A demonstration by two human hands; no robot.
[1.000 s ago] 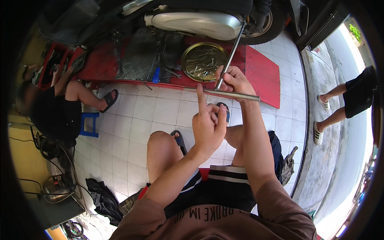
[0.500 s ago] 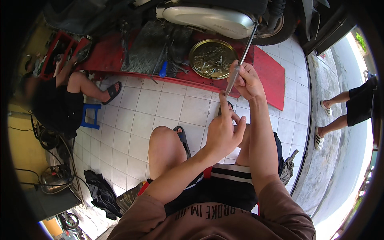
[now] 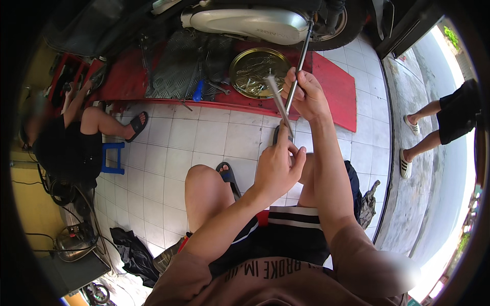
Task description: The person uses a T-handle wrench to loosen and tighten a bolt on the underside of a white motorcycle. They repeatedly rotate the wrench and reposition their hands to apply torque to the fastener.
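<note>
Daylight from right, overexposed edge, fisheye-bent rim

White square floor tiles point(image 3: 168, 153) cover the workshop floor, meeting grey pavement point(image 3: 408, 204) in bright daylight at the right. A red ramp point(image 3: 337, 86) carries a scooter point(image 3: 245, 23). A small blue stool point(image 3: 113, 158) stands left, beside a yellow wall point(image 3: 30, 214)

Both hands point(image 3: 291, 132) raised together, fingers closed.
</note>
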